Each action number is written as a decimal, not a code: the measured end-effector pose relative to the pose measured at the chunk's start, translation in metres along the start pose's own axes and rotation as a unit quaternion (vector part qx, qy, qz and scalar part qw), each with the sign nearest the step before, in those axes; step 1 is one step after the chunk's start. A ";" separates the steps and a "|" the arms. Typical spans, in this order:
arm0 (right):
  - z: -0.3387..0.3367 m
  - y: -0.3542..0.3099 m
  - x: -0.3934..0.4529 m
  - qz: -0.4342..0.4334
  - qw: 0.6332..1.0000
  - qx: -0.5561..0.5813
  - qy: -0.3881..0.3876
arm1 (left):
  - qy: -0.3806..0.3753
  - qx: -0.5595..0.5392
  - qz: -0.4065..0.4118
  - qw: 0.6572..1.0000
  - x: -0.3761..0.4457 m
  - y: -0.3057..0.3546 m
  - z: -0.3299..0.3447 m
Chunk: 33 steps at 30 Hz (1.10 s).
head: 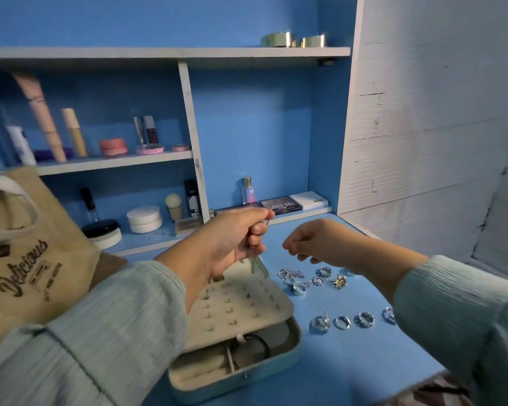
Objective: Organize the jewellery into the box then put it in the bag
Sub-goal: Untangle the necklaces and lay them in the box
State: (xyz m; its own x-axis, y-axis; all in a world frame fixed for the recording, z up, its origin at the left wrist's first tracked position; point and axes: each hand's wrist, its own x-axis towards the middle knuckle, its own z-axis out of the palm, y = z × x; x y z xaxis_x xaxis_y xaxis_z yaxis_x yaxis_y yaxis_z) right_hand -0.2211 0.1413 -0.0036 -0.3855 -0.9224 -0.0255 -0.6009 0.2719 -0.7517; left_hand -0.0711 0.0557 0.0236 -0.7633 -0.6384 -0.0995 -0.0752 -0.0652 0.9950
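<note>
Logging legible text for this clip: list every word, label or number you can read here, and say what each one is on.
"Delicious" in brown script, on the tan bag.
"MATTE" on the dark palette on the lower shelf.
Smaller print under "Delicious" on the bag: too blurred to read.
Marks on the perfume bottle, the white box and the black tube: too small to read.

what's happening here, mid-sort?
A person is sorting jewellery into an open jewellery box on a blue table. The left hand pinches a small piece of jewellery above the box; the right hand hovers with fingers loosely curled, holding nothing visible. Several rings and a chain lie loose on the table. A tan bag stands to the left.
</note>
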 end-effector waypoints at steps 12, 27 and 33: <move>0.034 0.019 0.057 -0.051 0.921 -0.379 -0.072 | 0.001 0.136 0.001 0.991 0.039 -0.014 -0.019; -0.005 -0.004 0.042 -0.020 0.990 -0.126 -0.061 | 0.033 0.300 -0.010 0.953 0.047 -0.019 -0.016; -0.023 -0.022 0.021 -0.014 0.998 0.067 -0.005 | -0.012 0.327 -0.025 0.945 0.037 -0.015 -0.001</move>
State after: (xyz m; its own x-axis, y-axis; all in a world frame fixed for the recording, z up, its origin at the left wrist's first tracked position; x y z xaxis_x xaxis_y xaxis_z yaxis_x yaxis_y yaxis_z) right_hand -0.2323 0.1222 0.0272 -0.3624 -0.9320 -0.0090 -0.5124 0.2073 -0.8333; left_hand -0.0976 0.0328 0.0048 -0.7620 -0.6291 -0.1538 -0.4859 0.3984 0.7779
